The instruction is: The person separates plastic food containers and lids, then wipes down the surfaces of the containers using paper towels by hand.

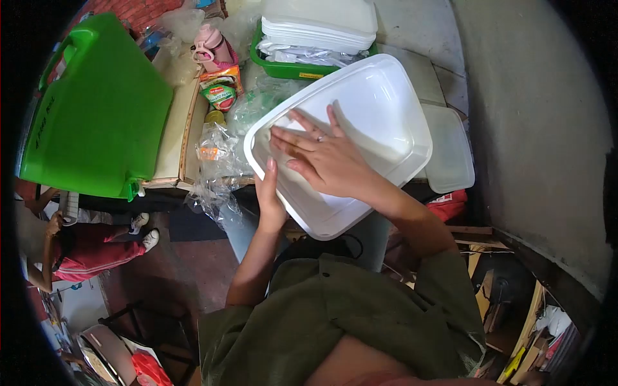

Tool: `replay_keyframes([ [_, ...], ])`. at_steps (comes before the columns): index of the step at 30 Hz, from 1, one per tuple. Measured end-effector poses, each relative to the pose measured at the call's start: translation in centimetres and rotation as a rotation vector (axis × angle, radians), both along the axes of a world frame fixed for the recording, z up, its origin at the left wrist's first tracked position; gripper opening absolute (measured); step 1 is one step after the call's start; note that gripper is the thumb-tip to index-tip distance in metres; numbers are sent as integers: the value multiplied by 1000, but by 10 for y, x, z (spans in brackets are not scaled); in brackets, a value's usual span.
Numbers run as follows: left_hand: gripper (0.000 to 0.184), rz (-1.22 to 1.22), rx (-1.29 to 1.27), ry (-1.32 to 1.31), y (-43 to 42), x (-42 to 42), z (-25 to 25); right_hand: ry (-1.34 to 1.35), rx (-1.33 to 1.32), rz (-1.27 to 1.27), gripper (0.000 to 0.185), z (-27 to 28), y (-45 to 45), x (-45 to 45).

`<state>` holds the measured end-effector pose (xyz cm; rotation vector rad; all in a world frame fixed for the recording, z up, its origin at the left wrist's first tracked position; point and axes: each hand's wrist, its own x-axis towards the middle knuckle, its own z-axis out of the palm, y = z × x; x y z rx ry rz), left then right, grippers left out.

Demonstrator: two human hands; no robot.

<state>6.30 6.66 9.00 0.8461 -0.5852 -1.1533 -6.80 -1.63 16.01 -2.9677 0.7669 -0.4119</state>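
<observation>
A white rectangular plastic tub (386, 103) is tilted in front of my chest, its open side facing me. My left hand (271, 204) grips the tub's near-left rim, thumb on the inner side and the other fingers hidden behind the wall. Inside the tub, my right hand (328, 159) is spread with fingers apart, a ring on one finger. Its fingertips reach the left inner wall; I cannot tell how firmly they touch. No object shows in the right hand.
Behind the tub stands a green basket (293, 69) with stacked white lids (318, 22). Plastic bags (219, 151), a tomato paste pouch (220, 96) and a pink bottle (210, 45) lie left. A green container (96, 109) stands farther left; another person (84, 248) is below it. A wall (534, 116) bounds the right.
</observation>
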Motion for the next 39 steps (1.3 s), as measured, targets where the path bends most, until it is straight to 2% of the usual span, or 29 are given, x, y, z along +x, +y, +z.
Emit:
replay_keyframes([
  [2,53,-22,-5,61,-1,7,-2,-3,-31,-30,50,0,-4,-7],
  [5,49,50,24,87,4,4,0,5,-190,-272,48,2,-19,-24],
  [6,49,97,26,-5,5,5,-1,8,-188,-276,48,-1,-31,-33],
  [8,50,141,30,-96,8,7,-3,36,-339,-480,45,-8,-53,-53],
  [10,58,86,26,-20,12,12,-3,73,-364,-482,45,-8,-63,-74],
  [12,57,93,15,-48,11,14,-1,108,-390,-471,44,-9,-63,-82],
  [15,52,187,103,-69,9,14,0,162,-360,-516,47,-15,-35,-88],
  [17,54,164,27,9,7,19,-4,282,-164,-608,54,-20,-18,-94],
  [20,54,153,40,43,5,24,-8,299,-27,-687,61,-33,-3,-96],
  [22,51,229,65,-33,1,15,-7,339,31,-715,66,-32,4,-86],
  [25,52,254,63,-137,-3,10,-4,228,117,-530,64,-24,24,-60],
  [27,51,223,88,53,-4,9,5,176,154,-365,61,-20,54,-41],
  [29,52,204,93,48,-3,11,5,159,197,-280,60,-16,79,-29],
  [31,52,182,97,45,-3,11,5,124,288,-40,60,-13,92,-22],
  [32,51,200,63,10,-4,9,5,122,289,-42,60,-13,90,-24],
  [34,51,221,28,-24,-3,11,6,137,228,-105,59,-10,77,-34],
  [36,51,128,-37,8,-2,16,9,113,115,-346,57,-3,56,-45],
  [38,52,144,-34,6,-2,13,5,164,-79,-564,54,-6,24,-62],
  [39,52,162,-26,-1,-1,11,2,176,-65,-608,53,-6,16,-72],
])
